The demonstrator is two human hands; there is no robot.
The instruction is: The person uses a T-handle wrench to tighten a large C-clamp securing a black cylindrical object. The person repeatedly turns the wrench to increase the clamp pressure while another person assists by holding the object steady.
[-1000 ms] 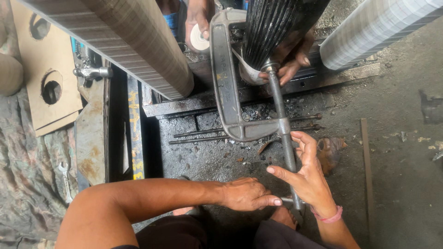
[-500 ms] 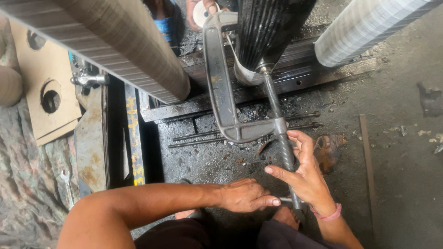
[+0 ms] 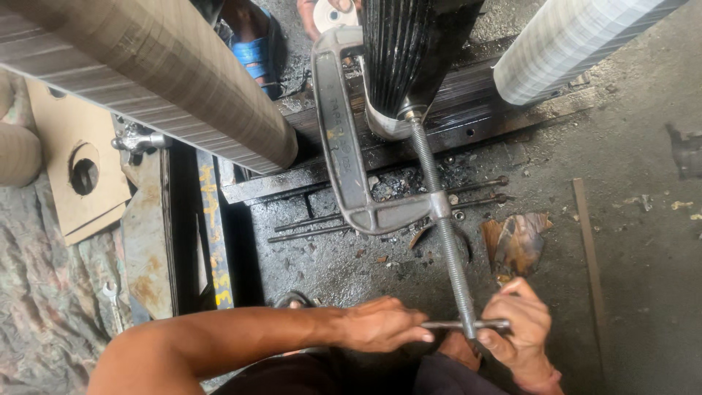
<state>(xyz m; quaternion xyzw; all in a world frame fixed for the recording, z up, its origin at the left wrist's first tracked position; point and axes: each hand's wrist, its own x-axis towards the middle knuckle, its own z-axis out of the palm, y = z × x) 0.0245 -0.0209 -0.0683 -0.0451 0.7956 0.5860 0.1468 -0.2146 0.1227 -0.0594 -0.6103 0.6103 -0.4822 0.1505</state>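
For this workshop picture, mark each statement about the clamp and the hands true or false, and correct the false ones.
1. Both hands grip the clamp's crossbar handle. True: the left hand and right hand hold the crossbar handle.
2. The C-clamp lies loose on the floor. False: it is set on the black ribbed cylinder.
3. The threaded screw runs from the handle up to the cylinder. True.
4. The cardboard sheet with a round hole lies right of the clamp. False: it lies to the left.
5. A blue sandal shows near the top. True.
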